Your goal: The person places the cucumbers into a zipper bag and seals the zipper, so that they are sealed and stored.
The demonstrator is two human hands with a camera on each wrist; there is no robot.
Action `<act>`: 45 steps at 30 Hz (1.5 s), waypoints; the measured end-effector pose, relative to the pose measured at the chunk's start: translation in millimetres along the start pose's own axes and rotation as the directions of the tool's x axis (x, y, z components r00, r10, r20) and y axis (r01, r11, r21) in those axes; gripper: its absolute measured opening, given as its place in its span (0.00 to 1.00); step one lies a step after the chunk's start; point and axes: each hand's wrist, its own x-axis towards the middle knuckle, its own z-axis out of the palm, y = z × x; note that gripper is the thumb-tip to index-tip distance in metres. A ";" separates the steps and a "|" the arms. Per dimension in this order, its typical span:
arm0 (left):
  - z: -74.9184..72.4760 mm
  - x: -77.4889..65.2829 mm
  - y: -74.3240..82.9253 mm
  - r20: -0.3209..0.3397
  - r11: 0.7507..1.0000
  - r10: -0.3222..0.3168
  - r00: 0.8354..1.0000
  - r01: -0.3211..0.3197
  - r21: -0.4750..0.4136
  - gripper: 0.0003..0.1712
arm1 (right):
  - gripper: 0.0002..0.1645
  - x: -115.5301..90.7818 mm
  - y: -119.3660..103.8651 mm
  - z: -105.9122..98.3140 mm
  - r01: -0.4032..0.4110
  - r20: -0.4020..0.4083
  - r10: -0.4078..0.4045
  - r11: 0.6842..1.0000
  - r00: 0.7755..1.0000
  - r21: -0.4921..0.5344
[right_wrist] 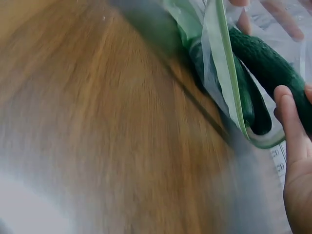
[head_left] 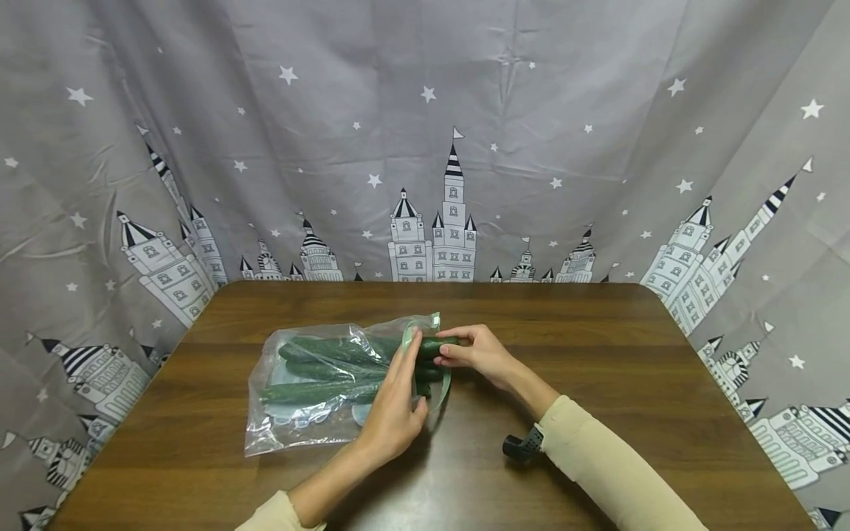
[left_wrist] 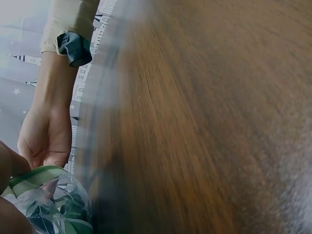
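Observation:
A clear zip bag (head_left: 265, 435) with a green zip strip lies on the table, its mouth toward the right. Several dark green cucumbers (head_left: 319, 394) lie lengthwise inside. At the mouth, my right hand (head_left: 481, 358) pinches the end of the uppermost cucumber (right_wrist: 265, 58) between thumb and fingers; the rest of that cucumber is within the bag. My left hand (head_left: 395, 402) lies against the bag's mouth with fingers extended and the thumb apart. The green strip (left_wrist: 34, 178) runs by its fingers, which show only partly in the left wrist view.
The brown wooden table (head_left: 598, 354) extends around the bag on all sides. Behind it hangs a grey curtain (head_left: 518, 147) printed with castles and stars. A dark wrist camera on a strap (head_left: 523, 445) is worn at the right sleeve's cuff.

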 end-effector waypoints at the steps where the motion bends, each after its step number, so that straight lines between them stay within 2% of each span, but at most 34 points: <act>1: 0.1 0.4 -0.4 0.002 1.000 0.004 1.000 -0.004 -0.002 0.66 | 0.25 1.2 0.0 1.2 -0.001 0.001 0.001 1.000 1.000 0.003; 9: 1.4 1.2 -2.9 0.011 1.000 0.026 1.000 -0.026 -0.007 0.66 | 0.23 9.8 6.1 21.3 -0.005 0.029 0.005 1.000 1.000 0.024; 12: 2.1 1.3 -3.4 0.013 1.000 0.028 1.000 -0.028 -0.005 0.65 | 0.21 13.7 8.2 26.4 0.015 0.031 -0.015 1.000 0.999 -0.001; 19: 1.6 0.4 -4.1 0.018 1.000 0.028 0.999 -0.027 -0.006 0.64 | 0.17 20.7 10.1 30.0 0.026 -0.005 -0.027 0.989 1.000 -0.148; 24: 1.2 -0.3 -3.6 0.029 1.000 0.022 0.999 -0.022 0.005 0.65 | 0.16 18.1 7.6 29.3 0.059 -0.017 -0.069 0.939 0.997 -0.340; 27: 1.2 -0.4 -2.8 0.032 1.000 0.021 0.999 -0.022 0.015 0.65 | 0.18 14.4 2.1 27.5 0.078 -0.002 -0.086 0.911 0.996 -0.405; 29: 0.9 -0.7 -2.2 0.034 0.999 0.021 0.999 -0.022 0.026 0.65 | 0.20 11.3 -2.0 24.3 0.079 0.007 -0.083 0.900 0.996 -0.429; 31: 0.9 -1.0 -1.7 0.040 0.999 0.020 0.999 -0.021 0.032 0.65 | 0.21 8.0 -5.3 18.8 0.071 0.011 -0.073 0.902 0.997 -0.427; 38: 2.3 -2.2 -1.6 0.058 0.997 0.010 0.998 -0.014 0.076 0.66 | 0.21 -8.6 -16.0 -12.4 0.058 -0.029 -0.078 0.899 0.997 -0.434; 42: 5.1 -3.8 -1.9 0.093 0.990 0.012 0.996 -0.025 0.140 0.65 | 0.23 -19.4 -22.2 -32.6 0.038 -0.070 -0.077 0.898 0.995 -0.439; 45: 9.9 -3.3 -0.7 0.124 0.972 0.021 0.992 -0.050 0.230 0.63 | 0.23 -28.4 -27.8 -47.9 0.028 -0.093 -0.077 0.896 0.993 -0.444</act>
